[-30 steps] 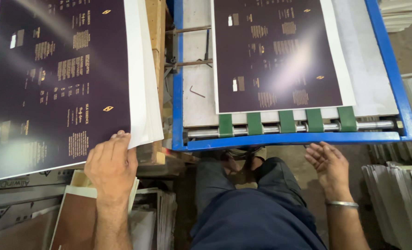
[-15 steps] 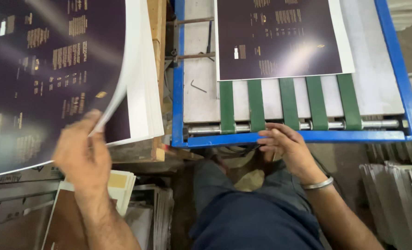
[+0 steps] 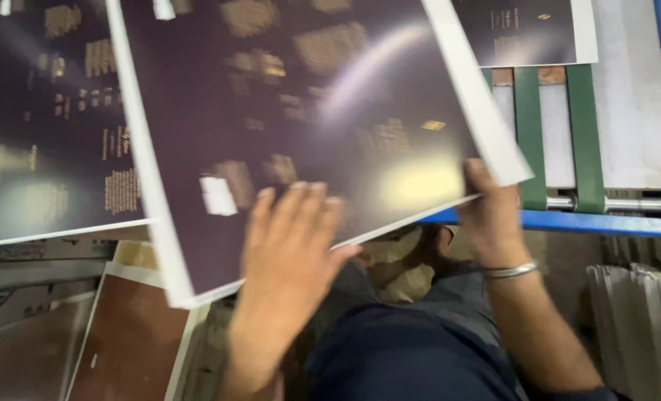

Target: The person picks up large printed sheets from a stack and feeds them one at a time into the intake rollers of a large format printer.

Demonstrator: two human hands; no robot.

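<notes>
A large dark purple printed sheet with gold text and a white border is lifted and tilted across the middle of the view. My left hand lies flat on its face near the lower edge, fingers spread. My right hand, with a metal bangle on the wrist, grips the sheet's lower right corner. A stack of the same sheets lies at the left. Another purple sheet rests on the blue-framed machine bed at the upper right.
Green belts run over a metal roller on the machine bed. A brown sheet with a white border lies low at the left. A stack of grey plates stands at the lower right. My dark trousers fill the bottom centre.
My left hand has lifted the top sheet off the left stack and swung it to the right. My right hand has come up from the machine edge and taken its corner.
</notes>
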